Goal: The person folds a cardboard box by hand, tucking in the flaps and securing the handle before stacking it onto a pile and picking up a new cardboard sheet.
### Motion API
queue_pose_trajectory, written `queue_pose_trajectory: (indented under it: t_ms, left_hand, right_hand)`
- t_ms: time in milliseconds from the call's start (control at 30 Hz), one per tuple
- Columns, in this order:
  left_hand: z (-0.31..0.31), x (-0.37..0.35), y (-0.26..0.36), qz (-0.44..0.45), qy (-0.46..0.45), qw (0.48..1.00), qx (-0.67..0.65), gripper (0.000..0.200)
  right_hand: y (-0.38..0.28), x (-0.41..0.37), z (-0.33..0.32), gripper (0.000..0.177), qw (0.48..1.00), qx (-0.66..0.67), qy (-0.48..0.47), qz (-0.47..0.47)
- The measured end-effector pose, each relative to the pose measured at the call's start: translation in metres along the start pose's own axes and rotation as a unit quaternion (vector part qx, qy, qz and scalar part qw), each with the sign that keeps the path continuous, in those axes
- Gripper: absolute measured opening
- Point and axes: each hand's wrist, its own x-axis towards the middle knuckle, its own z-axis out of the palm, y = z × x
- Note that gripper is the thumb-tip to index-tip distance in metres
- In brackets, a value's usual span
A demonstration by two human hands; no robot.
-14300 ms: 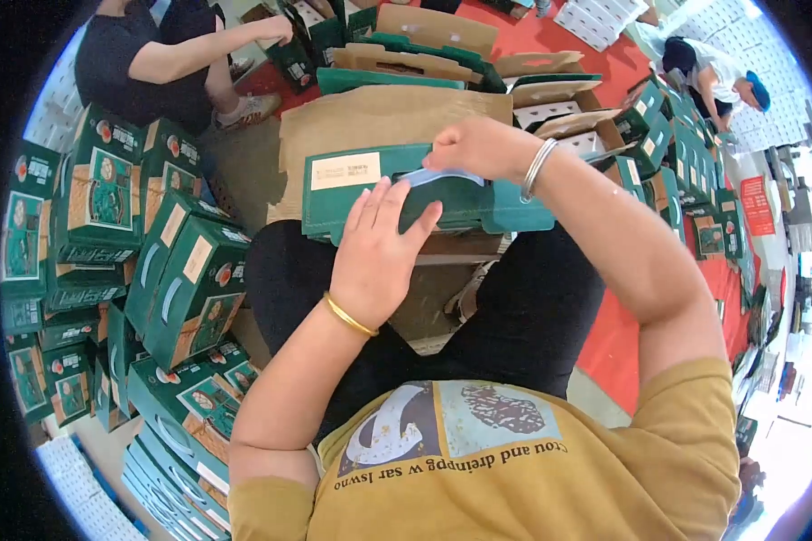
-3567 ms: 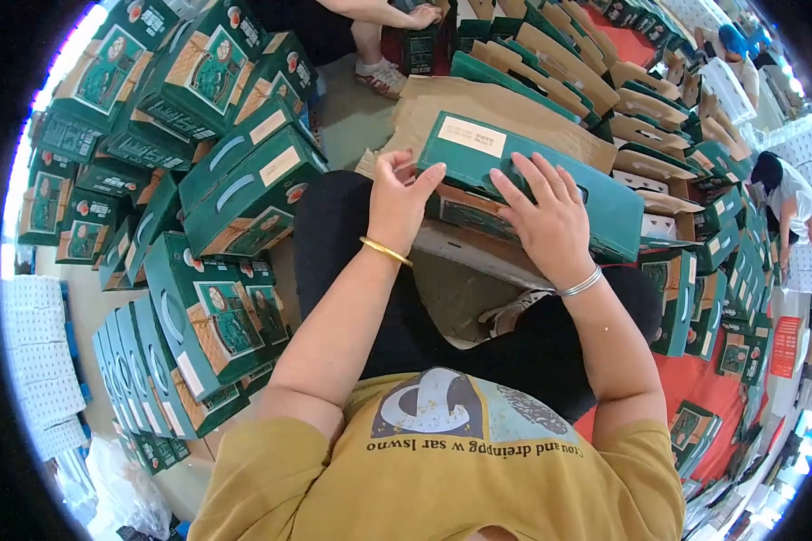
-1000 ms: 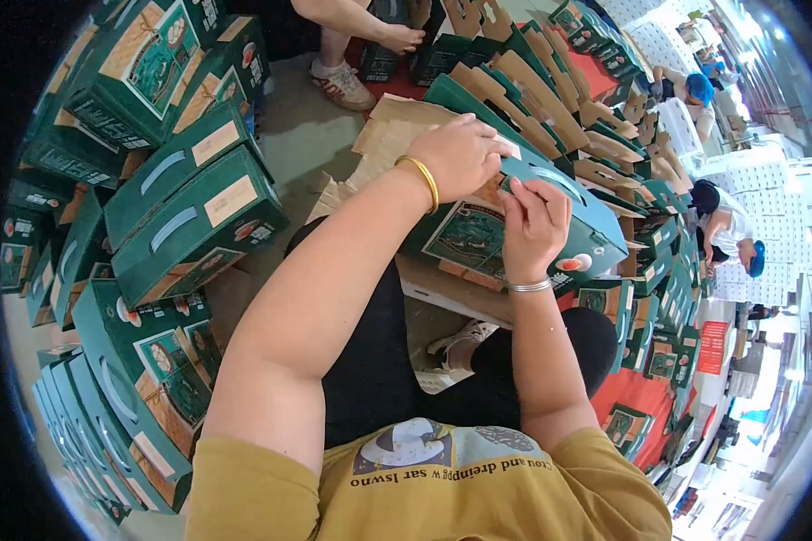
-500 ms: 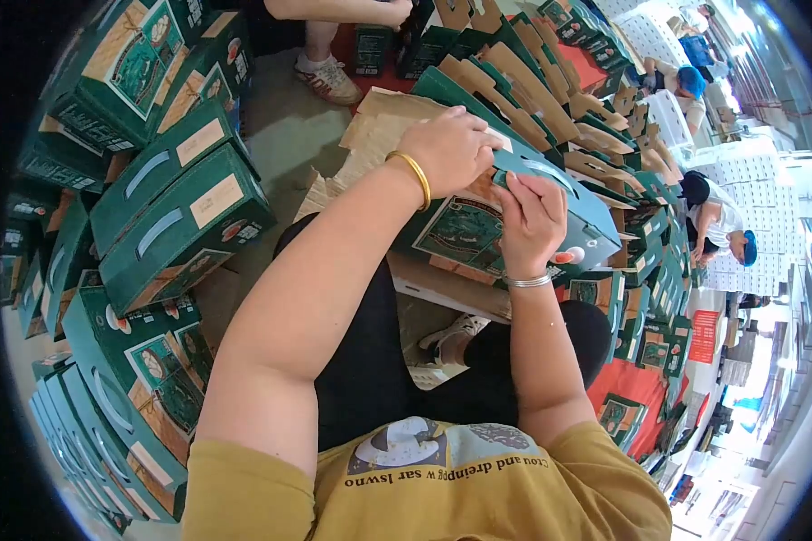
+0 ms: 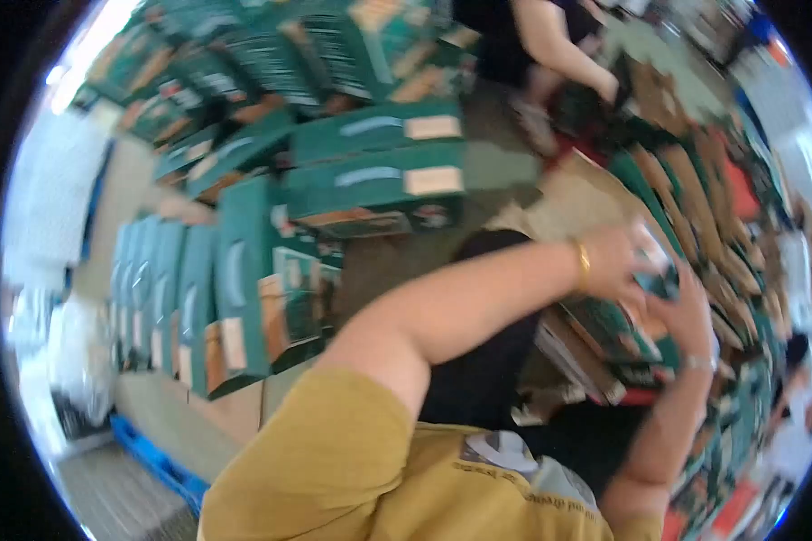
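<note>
Over my lap is a green printed carton point(image 5: 604, 326), with pictures on its side and its top mostly covered by my hands. My left hand point(image 5: 615, 259), with a gold bracelet at the wrist, has its fingers bent over the carton's upper edge, near a whitish patch. Facing it, my right hand point(image 5: 686, 316), with a silver bracelet, grips the top of the same carton between thumb and fingers. Motion blurs the fingertips of both hands. A brown cardboard sheet point(image 5: 573, 203) lies just beyond my left wrist.
Closed green cartons with handles point(image 5: 370, 176) stand on the left, and more line up in a row point(image 5: 176, 298). Open cartons with brown flaps point(image 5: 686, 194) are packed on the right. A co-worker's arm point(image 5: 564, 54) reaches in at the top. A blue pallet point(image 5: 158, 464) lies lower left.
My view has swung left, so hands and carton appear farther right and more of the left-hand cartons shows. Both hands remain at the carton's top.
</note>
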Motion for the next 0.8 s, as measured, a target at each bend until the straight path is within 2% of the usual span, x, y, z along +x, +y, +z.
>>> queue_pose_trajectory:
  t_ms: [67, 133, 167, 233, 267, 300, 400, 433, 467, 500, 567, 600, 667, 700, 767, 800]
  left_hand:
    - [-0.035, 0.008, 0.031, -0.074, -0.158, 0.985, 0.007, 0.066]
    - [-0.042, 0.027, 0.05, -0.099, -0.341, 0.928, 0.113, 0.087]
    - [-0.037, 0.026, 0.055, -0.108, -0.338, 0.927, 0.121, 0.087]
    - [-0.027, 0.028, 0.062, -0.055, -0.332, 0.923, 0.185, 0.109]
    - [-0.016, 0.033, 0.062, -0.07, -0.38, 0.905, 0.18, 0.117]
    - [-0.006, 0.037, 0.059, -0.086, -0.428, 0.883, 0.171, 0.126]
    - [-0.018, 0.035, 0.061, -0.086, -0.399, 0.902, 0.138, 0.125]
    - [-0.026, 0.036, 0.061, -0.075, -0.389, 0.912, 0.105, 0.124]
    - [-0.018, 0.024, 0.065, -0.069, -0.315, 0.939, 0.117, 0.115]
    - [-0.024, 0.024, 0.072, -0.069, -0.318, 0.938, 0.121, 0.115]
    - [-0.045, 0.027, 0.1, -0.04, -0.28, 0.946, 0.157, 0.103]
    - [-0.062, 0.032, 0.112, 0.006, -0.251, 0.95, 0.185, 0.094]
    - [-0.101, 0.042, 0.136, 0.022, -0.207, 0.946, 0.248, 0.088]
    - [-0.12, 0.043, 0.144, 0.009, -0.178, 0.949, 0.262, 0.086]
    - [-0.177, 0.045, 0.166, -0.046, -0.156, 0.95, 0.267, 0.085]
    - [-0.204, 0.035, 0.176, -0.059, -0.099, 0.952, 0.284, 0.086]
  right_hand:
    - [0.0, -0.018, 0.01, 0.093, 0.984, -0.157, 0.055, -0.062]
    - [-0.005, -0.037, 0.028, 0.097, 0.969, -0.184, 0.105, -0.129]
    - [-0.013, -0.048, 0.031, 0.098, 0.975, -0.182, 0.087, -0.094]
    - [0.008, -0.054, 0.047, 0.096, 0.966, -0.199, 0.122, -0.107]
    - [0.016, -0.051, 0.052, 0.093, 0.957, -0.215, 0.16, -0.108]
    - [0.005, -0.055, 0.047, 0.089, 0.966, -0.205, 0.134, -0.083]
    - [0.034, -0.056, 0.035, 0.081, 0.97, -0.144, 0.12, -0.156]
    - [0.039, -0.065, 0.019, 0.063, 0.964, -0.087, 0.129, -0.214]
    - [0.054, -0.069, 0.007, 0.055, 0.949, -0.125, 0.208, -0.2]
    - [0.072, -0.075, -0.004, 0.048, 0.929, -0.16, 0.283, -0.179]
    - [0.104, -0.1, -0.034, 0.04, 0.912, -0.048, 0.399, -0.084]
    - [0.125, -0.112, -0.042, 0.035, 0.875, 0.054, 0.475, -0.075]
    - [0.149, -0.129, -0.054, 0.037, 0.798, 0.005, 0.6, 0.048]
    - [0.212, -0.122, -0.057, 0.036, 0.781, -0.028, 0.624, 0.015]
    - [0.162, -0.137, -0.04, 0.038, 0.767, -0.051, 0.636, 0.068]
    - [0.163, -0.128, -0.028, 0.032, 0.773, 0.072, 0.629, 0.03]
